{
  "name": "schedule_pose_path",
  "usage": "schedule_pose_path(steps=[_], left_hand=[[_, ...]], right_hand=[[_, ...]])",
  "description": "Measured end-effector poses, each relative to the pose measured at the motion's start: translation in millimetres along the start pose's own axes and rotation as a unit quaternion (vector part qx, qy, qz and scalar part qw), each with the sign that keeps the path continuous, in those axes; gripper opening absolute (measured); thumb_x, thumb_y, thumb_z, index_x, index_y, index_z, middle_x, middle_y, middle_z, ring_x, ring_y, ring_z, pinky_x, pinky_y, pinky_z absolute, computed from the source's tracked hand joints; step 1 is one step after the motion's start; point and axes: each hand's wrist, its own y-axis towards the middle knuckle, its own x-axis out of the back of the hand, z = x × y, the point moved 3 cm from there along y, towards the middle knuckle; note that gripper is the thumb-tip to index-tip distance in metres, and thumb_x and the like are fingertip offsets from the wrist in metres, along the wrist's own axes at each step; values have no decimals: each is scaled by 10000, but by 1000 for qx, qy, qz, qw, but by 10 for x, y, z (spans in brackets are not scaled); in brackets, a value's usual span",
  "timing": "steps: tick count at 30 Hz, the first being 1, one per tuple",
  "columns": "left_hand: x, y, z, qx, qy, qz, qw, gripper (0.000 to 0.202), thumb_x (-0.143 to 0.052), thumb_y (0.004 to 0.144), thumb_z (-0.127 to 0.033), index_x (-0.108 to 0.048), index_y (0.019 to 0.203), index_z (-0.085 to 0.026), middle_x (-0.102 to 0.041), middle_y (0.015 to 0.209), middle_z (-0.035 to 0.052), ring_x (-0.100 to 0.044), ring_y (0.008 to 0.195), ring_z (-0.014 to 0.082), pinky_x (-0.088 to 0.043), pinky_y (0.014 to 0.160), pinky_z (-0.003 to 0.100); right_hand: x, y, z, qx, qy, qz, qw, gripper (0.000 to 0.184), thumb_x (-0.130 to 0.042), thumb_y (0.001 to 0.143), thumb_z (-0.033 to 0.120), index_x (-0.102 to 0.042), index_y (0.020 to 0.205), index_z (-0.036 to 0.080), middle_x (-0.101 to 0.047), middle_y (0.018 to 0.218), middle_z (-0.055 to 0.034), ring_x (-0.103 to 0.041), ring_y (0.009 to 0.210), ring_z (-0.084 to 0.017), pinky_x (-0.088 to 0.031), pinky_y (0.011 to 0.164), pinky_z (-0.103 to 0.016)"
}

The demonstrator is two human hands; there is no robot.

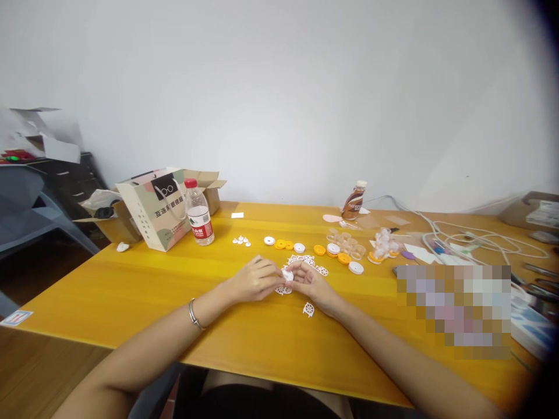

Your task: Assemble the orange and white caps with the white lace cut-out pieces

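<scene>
My left hand (255, 280) and my right hand (312, 283) meet over the middle of the yellow table (131, 291). Both pinch one small white round part (287, 274) between their fingertips. Under and behind the hands lie white lattice-like plastic pieces (305, 262), and one more white piece (308, 309) sits just in front of my right wrist. A metal bangle (194, 314) circles my left wrist.
Behind the hands runs a row of white and orange discs (283, 244) and clear small cups (347, 243). A water bottle (199, 212), a paper bag (152, 209) and cardboard boxes stand at back left; a brown drink bottle (353, 202) and white cables (471, 238) at back right.
</scene>
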Motion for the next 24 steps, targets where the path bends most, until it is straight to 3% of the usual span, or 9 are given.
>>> schedule_pose_path(steps=[4, 6, 8, 13, 15, 19, 24], left_hand=[[64, 20, 37, 49, -94, -25, 994, 219, -469, 825, -211, -574, 1018, -210, -597, 1001, 61, -508, 945, 160, -348, 824, 315], [135, 1, 150, 100, -136, -61, 984, 212, -461, 829, -211, -581, 1003, -193, -592, 985, 68, -517, 928, 152, -366, 837, 307], [186, -54, 321, 155, -153, -63, 974, 204, -451, 835, -217, -595, 973, -177, -595, 945, 72, -528, 895, 149, -387, 823, 293], [91, -278, 734, 228, -155, 84, 958, 192, -511, 802, -276, -635, 910, -177, -610, 891, 61, -543, 849, 158, -405, 801, 279], [11, -342, 819, 235, -172, 112, 950, 187, -538, 784, -275, -643, 898, -171, -614, 897, 62, -551, 831, 151, -412, 789, 264], [-88, -376, 854, 234, -191, 110, 947, 186, -538, 785, -276, -663, 872, -169, -617, 887, 65, -566, 793, 130, -420, 759, 228], [-41, -300, 727, 248, -146, 72, 955, 204, -508, 795, -295, -666, 839, -174, -631, 814, 51, -568, 732, 125, -417, 700, 221]], right_hand=[[19, 10, 13, 1, -7, -10, 1000, 294, -683, 641, 271, -465, 831, 214, -593, 809, 13, -577, 740, -122, -428, 737, -294], [47, 17, 15, 0, -15, -28, 999, 298, -688, 632, 272, -459, 815, 216, -590, 808, 15, -566, 741, -121, -423, 726, -284], [76, 23, 15, 0, -26, -45, 999, 301, -690, 626, 269, -458, 812, 219, -579, 802, 21, -555, 750, -119, -416, 722, -272], [88, 20, 27, 3, -46, -60, 997, 284, -676, 633, 277, -458, 806, 220, -538, 781, 32, -530, 736, -110, -403, 703, -253], [75, 16, 36, 2, -56, -61, 997, 287, -675, 629, 286, -461, 809, 220, -524, 770, 35, -521, 717, -107, -402, 687, -248], [54, 9, 52, 0, -74, -55, 996, 295, -668, 629, 312, -455, 811, 220, -499, 735, 39, -507, 690, -106, -403, 660, -243], [36, 1, 51, 14, -104, -30, 994, 276, -645, 656, 328, -452, 822, 221, -503, 766, 25, -503, 713, -114, -403, 668, -256]])
